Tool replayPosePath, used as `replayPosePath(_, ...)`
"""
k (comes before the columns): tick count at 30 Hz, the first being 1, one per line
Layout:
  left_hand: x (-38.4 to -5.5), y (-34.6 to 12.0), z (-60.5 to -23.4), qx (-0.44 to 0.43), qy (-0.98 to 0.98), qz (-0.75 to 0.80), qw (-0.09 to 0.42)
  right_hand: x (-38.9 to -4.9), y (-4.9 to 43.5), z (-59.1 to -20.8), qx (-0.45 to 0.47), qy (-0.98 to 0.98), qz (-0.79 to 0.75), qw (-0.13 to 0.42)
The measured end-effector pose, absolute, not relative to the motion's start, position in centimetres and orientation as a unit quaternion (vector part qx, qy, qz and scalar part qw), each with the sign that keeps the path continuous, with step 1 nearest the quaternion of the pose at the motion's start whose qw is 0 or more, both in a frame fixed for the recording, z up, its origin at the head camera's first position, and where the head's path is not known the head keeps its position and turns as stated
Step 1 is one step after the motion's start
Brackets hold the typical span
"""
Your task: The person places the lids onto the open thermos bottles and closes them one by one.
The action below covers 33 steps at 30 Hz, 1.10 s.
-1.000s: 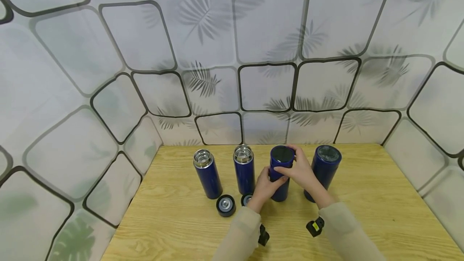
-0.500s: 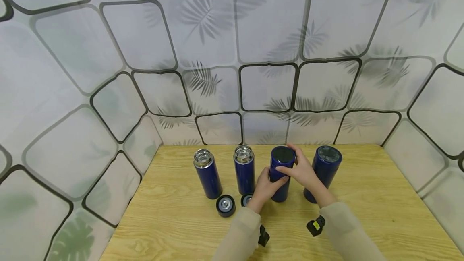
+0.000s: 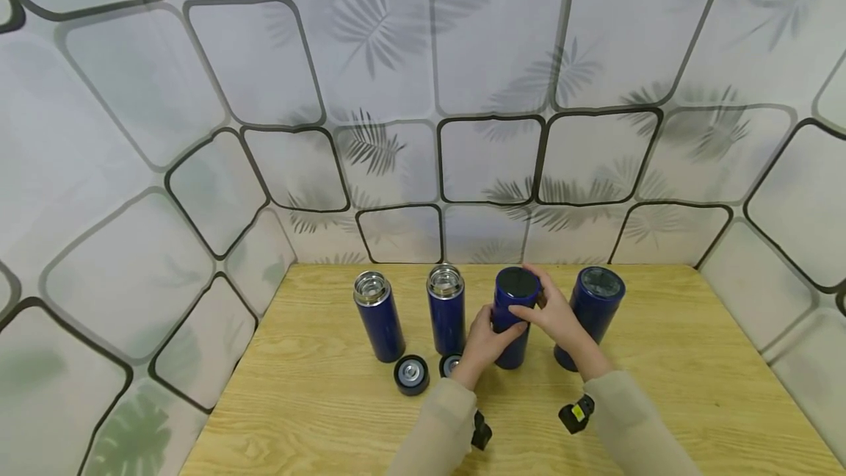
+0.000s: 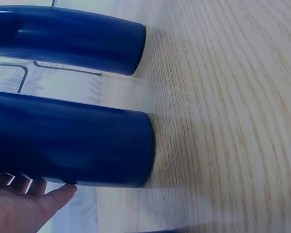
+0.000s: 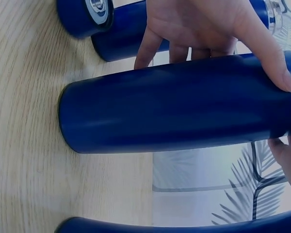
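In the head view, my left hand (image 3: 485, 344) grips the body of a dark blue thermos bottle (image 3: 512, 355) that stands upright on the table. Higher up, my right hand (image 3: 554, 314) holds the lid (image 3: 517, 283) at its sides, thumb in front and fingers behind. The lid sits on the bottle. Seen from the right wrist, the left thumb and fingers lie around the bottle (image 5: 169, 107), while only a bit of the right hand (image 5: 287, 158) shows at the edge. The left wrist view shows the left hand (image 4: 19, 208) against the same bottle (image 4: 77, 141).
Two lidless blue bottles with steel mouths, one at far left (image 3: 380, 322) and one nearer (image 3: 446, 318), stand left of the hands. Before them lie two lids, one whole (image 3: 412, 375) and one partly covered (image 3: 449, 365). A lidded bottle (image 3: 595, 311) stands to the right.
My right thumb has slid slightly to the right along the front of the lid. The left hand keeps its grip and the bottles stay where they were.
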<state>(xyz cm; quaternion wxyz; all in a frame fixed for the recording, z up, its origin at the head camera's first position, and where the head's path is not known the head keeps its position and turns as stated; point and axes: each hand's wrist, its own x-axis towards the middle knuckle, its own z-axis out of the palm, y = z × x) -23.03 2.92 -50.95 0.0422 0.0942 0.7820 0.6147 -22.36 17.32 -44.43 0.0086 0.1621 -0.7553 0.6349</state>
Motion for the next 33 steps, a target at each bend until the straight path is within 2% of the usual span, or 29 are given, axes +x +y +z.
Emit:
replayPosePath(6, -23.06, 2.87, -51.04, 0.099, 0.782, 0.614, 0.034, -22.31, 16.65, -44.26, 0.117, -0.795, 0.595, 0.04)
replayPosePath(16, -23.09, 2.91, -51.08, 0.096, 0.784, 0.612, 0.036, -22.32, 17.39, -44.12, 0.181, -0.743, 0.645, 0.001)
replayPosePath(28, -22.91, 2.84, -50.9, 0.1, 0.788, 0.607, 0.031, -22.43, 16.81, -44.3, 0.115, -0.804, 0.582, 0.043)
replayPosePath(33, -22.97, 2.84, -50.95, 0.099, 0.786, 0.61, 0.033, -22.38, 17.02, -44.39, 0.143, -0.793, 0.592, 0.038)
